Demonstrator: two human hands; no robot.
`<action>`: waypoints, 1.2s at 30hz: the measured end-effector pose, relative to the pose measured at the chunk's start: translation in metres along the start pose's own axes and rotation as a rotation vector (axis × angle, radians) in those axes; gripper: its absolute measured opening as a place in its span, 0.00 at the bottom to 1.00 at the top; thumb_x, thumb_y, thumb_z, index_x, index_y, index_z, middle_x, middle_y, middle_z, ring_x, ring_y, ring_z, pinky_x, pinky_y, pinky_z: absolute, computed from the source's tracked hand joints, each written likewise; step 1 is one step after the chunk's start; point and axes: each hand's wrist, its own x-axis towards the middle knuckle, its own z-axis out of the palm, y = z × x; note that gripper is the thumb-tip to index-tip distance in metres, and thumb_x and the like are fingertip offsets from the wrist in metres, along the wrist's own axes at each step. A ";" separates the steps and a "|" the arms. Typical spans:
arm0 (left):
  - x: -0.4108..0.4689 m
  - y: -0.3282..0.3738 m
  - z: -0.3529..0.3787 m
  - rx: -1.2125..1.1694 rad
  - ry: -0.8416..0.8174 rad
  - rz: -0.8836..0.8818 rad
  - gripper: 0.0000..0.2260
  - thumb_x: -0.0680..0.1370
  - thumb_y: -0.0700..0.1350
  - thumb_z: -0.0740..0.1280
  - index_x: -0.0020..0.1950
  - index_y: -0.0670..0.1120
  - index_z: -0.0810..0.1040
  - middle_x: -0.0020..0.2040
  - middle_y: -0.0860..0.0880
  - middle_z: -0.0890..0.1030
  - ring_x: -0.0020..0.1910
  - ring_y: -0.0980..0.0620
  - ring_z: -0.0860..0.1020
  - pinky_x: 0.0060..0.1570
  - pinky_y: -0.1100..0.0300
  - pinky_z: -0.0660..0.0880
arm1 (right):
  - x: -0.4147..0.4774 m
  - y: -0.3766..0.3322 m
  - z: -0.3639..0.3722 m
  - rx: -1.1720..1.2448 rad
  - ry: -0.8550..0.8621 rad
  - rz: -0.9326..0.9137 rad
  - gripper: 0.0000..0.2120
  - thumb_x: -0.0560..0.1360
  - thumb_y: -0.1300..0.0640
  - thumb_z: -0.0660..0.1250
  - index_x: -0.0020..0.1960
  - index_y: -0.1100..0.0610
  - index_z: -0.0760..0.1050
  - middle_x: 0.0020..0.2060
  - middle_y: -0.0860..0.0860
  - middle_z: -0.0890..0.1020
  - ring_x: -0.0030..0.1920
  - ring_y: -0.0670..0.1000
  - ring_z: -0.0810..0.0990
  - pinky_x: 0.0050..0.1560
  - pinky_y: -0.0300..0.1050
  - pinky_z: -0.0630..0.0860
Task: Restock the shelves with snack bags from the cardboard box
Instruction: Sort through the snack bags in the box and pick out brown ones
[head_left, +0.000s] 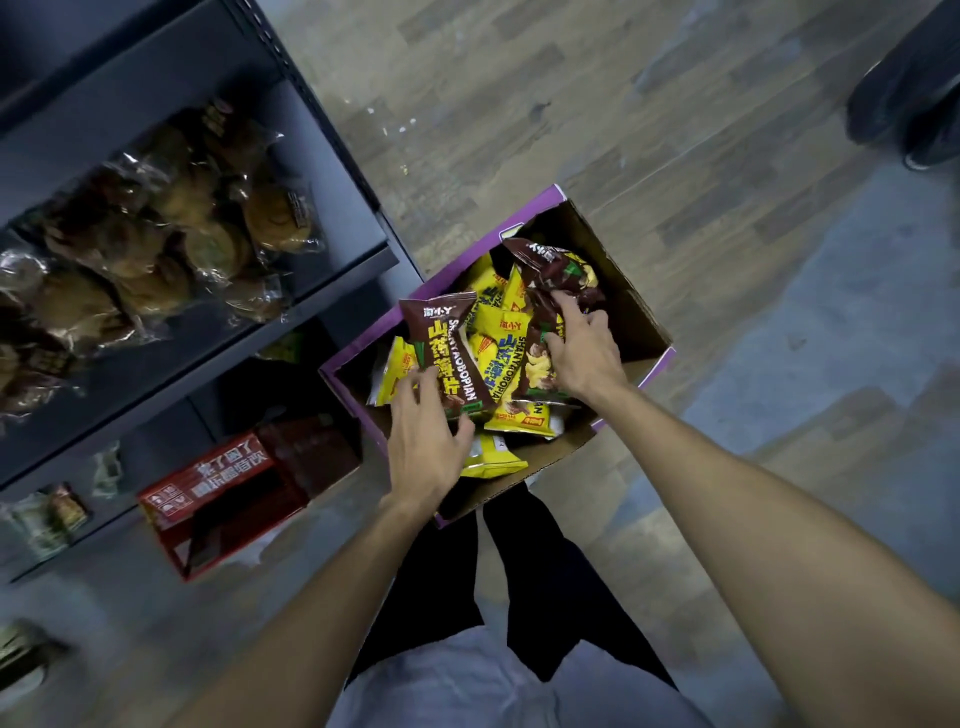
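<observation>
We had a single view, from a wide-angle camera worn on the person's head. It looked steeply down, close above the cardboard box (635, 325) at mid-frame. The left forearm (311, 597) and right forearm (753, 493) entered from the bottom edge. The frame sat rolled, so the shelves (332, 197) ran diagonally across the upper left and the floor (623, 104) filled the upper right.

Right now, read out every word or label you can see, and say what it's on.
"SHANYAOBOPIAN": brown plastic snack bag in the left hand.
"SHANYAOBOPIAN": yellow plastic snack bag in the purple cardboard box.
Red cardboard carton: Chinese print, too blurred.
Clear bread packets on the grey shelf: labels unreadable.
</observation>
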 end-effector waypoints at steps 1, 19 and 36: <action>0.001 0.000 0.003 -0.015 -0.017 -0.041 0.29 0.75 0.48 0.70 0.72 0.46 0.62 0.70 0.43 0.65 0.67 0.45 0.67 0.63 0.46 0.73 | -0.002 0.000 -0.001 0.022 -0.009 0.002 0.26 0.82 0.53 0.59 0.77 0.44 0.56 0.64 0.60 0.66 0.54 0.62 0.76 0.60 0.55 0.72; 0.063 0.020 0.018 0.294 -0.137 -0.042 0.39 0.72 0.55 0.74 0.77 0.51 0.56 0.67 0.40 0.64 0.66 0.40 0.67 0.55 0.50 0.74 | -0.030 -0.007 0.053 -0.005 0.064 0.014 0.38 0.80 0.40 0.59 0.80 0.45 0.39 0.79 0.59 0.47 0.73 0.62 0.56 0.68 0.55 0.65; 0.065 0.039 0.020 0.273 -0.116 -0.158 0.31 0.72 0.51 0.74 0.71 0.48 0.65 0.64 0.41 0.70 0.62 0.39 0.72 0.52 0.49 0.75 | -0.027 -0.007 0.035 -0.087 0.009 0.048 0.39 0.76 0.42 0.66 0.79 0.44 0.48 0.67 0.58 0.70 0.63 0.59 0.73 0.57 0.53 0.74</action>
